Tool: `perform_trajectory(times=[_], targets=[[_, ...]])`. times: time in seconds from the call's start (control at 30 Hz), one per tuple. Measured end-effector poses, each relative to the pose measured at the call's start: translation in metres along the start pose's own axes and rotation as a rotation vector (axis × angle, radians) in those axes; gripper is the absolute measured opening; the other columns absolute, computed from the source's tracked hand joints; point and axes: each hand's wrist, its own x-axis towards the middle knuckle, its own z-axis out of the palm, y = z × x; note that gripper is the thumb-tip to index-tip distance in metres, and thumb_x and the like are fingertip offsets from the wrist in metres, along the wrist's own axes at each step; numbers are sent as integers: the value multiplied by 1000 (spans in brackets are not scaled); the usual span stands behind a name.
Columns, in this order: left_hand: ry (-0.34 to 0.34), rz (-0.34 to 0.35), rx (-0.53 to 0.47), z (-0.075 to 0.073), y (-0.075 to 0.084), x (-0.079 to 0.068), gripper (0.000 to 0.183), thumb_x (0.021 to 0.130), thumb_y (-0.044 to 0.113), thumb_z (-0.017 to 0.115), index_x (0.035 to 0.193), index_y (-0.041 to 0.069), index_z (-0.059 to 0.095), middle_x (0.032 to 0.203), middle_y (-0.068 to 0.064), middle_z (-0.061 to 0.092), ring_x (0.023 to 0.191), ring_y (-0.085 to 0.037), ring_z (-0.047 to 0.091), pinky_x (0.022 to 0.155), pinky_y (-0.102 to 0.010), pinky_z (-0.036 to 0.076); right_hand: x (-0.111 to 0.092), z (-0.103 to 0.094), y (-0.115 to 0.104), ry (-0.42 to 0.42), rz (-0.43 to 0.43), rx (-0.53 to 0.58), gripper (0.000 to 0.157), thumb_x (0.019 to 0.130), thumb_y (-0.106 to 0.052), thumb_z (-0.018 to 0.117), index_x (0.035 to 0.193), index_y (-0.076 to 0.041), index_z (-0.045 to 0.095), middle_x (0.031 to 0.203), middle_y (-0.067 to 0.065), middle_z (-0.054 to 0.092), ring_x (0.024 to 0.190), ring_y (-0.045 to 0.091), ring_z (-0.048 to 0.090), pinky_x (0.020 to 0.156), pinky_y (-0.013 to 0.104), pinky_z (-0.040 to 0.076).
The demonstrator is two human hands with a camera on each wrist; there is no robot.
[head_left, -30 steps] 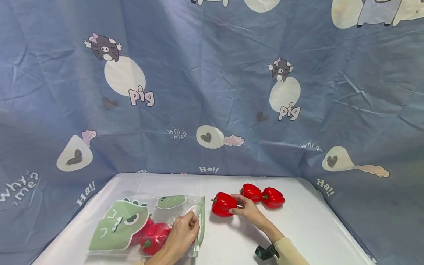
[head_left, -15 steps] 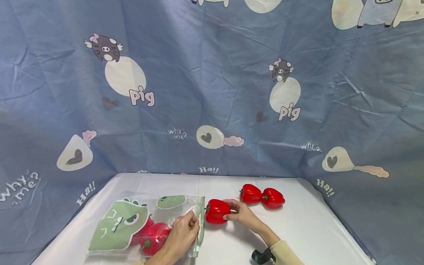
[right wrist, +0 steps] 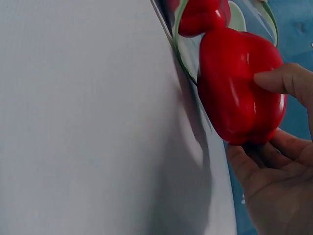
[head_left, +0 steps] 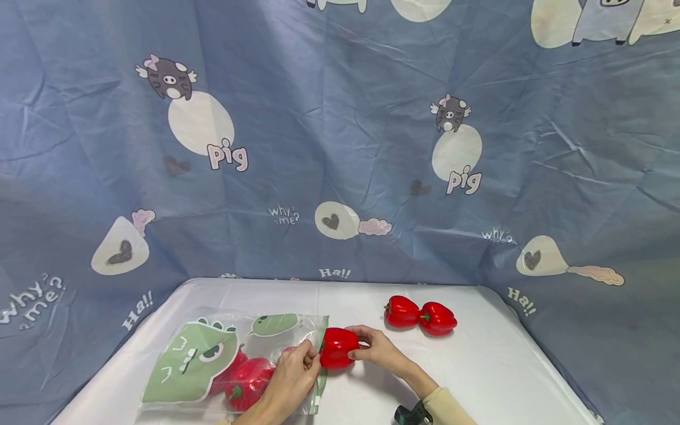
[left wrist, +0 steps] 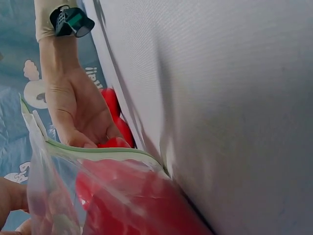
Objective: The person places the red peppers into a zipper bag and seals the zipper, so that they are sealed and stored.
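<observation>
See limp-looking dinosaur-print zip bag [head_left: 177, 369] with bell peppers [head_left: 249, 376] inside. Pinching near mouth [head_left: 325, 323] with left hand [head_left: 294, 372]. Holding red bell pepper [head_left: 338, 348] there by blunt end in right hand [head_left: 378, 352]; likely light, stiff, slippery; best gripped across sides. Note loose peppers [head_left: 401, 311] rightward on counter [head_left: 467, 366].

Head view: from above, forward and down, widest, takes in table [head_left: 504, 378] plus curtain [head_left: 319, 106] behind. Left wrist: close in, rolled sideways, facing over the mouth of the bag [left wrist: 105, 153] to the right grip [left wrist: 80, 105]. Right wrist: also rolled, very near the pepper [right wrist: 234, 88], bag beyond. All three share bag mouth and right grip; left wrist's lower part looks hazy, hard to read.
</observation>
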Motion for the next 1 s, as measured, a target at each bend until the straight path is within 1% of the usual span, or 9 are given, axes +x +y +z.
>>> perform_trajectory(times=[0.1, 0.23, 0.4, 0.5, 0.63, 0.8, 1.0], targets=[[-1, 4, -8, 0, 0, 0, 18, 81, 0, 62, 72, 15, 55, 57, 13, 51, 54, 3, 43, 50, -17, 40, 3, 4, -1, 9, -19, -18, 51, 82, -7, 66, 131, 3, 52, 128, 18, 59, 118, 30, 58, 95, 33, 50], [6, 7, -4, 0, 0, 1, 18, 81, 0, 62, 72, 15, 56, 58, 13, 51, 54, 4, 43, 51, -17, 40, 5, 8, -1, 34, -20, -24, 53, 81, -4, 64, 132, 5, 50, 129, 20, 58, 120, 32, 57, 97, 35, 49], [5, 1, 2, 1, 0, 0, 17, 80, 0, 62, 73, 15, 56, 59, 13, 50, 56, 3, 43, 52, -17, 40, 7, 12, 0, 64, -11, -7, 52, 82, -5, 67, 130, 5, 51, 126, 19, 60, 119, 32, 58, 98, 37, 48], [6, 5, 0, 1, 0, -1, 16, 80, 0, 62, 74, 14, 57, 60, 13, 51, 56, 4, 44, 53, -17, 40, 8, 15, -1, 71, -7, 17, 51, 82, -5, 68, 129, 6, 51, 124, 22, 60, 118, 36, 57, 97, 37, 49], [12, 15, -2, 1, 0, -1, 17, 80, -1, 62, 74, 14, 56, 60, 13, 50, 56, 4, 43, 52, -17, 40, 10, 19, 0, 63, -9, 39, 51, 83, -5, 68, 129, 8, 51, 125, 24, 59, 118, 40, 56, 95, 37, 50], [20, 25, 1, 1, -1, -1, 20, 80, -1, 62, 72, 16, 55, 59, 14, 49, 56, 4, 42, 51, -17, 39, 10, 24, -2, 69, -29, 24, 49, 85, -4, 64, 131, 4, 52, 128, 21, 59, 120, 35, 57, 95, 34, 50], [20, 22, 15, 1, -1, -1, 18, 80, 0, 63, 73, 15, 56, 59, 13, 49, 56, 3, 42, 52, -17, 40, 12, 27, -1, 71, -69, 18, 49, 86, -5, 63, 132, 5, 51, 129, 23, 58, 120, 38, 57, 93, 32, 51]])
